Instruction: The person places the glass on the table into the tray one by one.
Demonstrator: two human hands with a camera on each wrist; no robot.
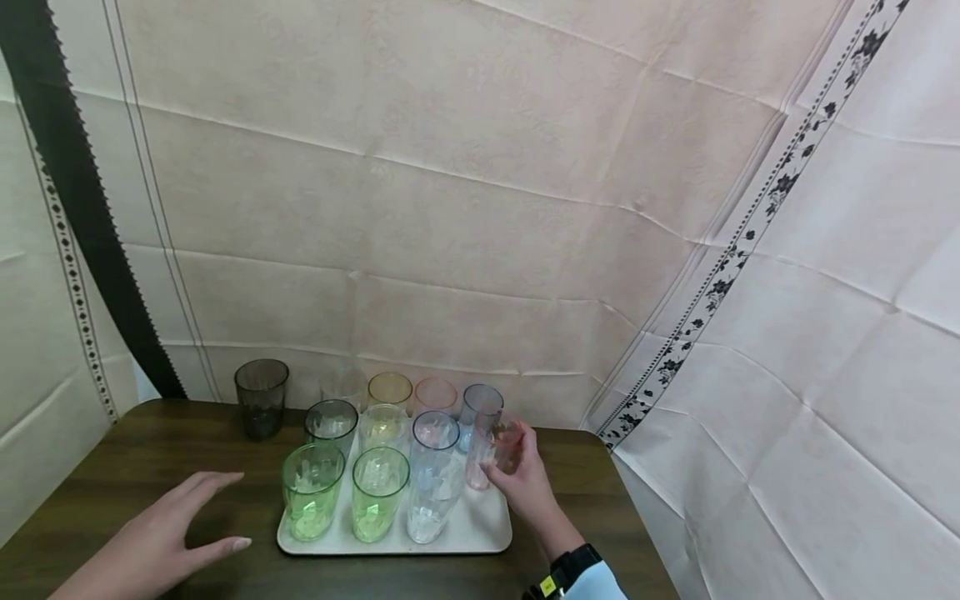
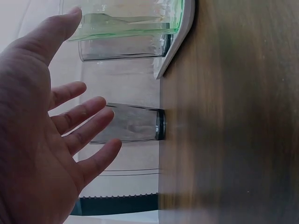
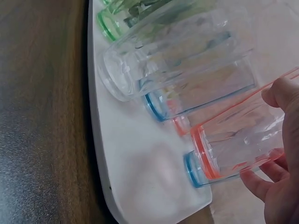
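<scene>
My right hand grips a clear tumbler with a red-tinted base, thumb on one side and fingers on the other. The tumbler's base is close over the right part of a white tray, in front of a blue-tinted glass. Left of it on the tray stand a clear glass and two green glasses. To the left of the tray, my left hand is held with fingers extended and thumb apart, holding nothing. The nearest thing to it is the left green glass.
A dark grey glass stands on the wooden table off the tray, at the back left. More tinted glasses, including an amber one and a pink one, fill the tray's back. A pale cloth hangs behind the table.
</scene>
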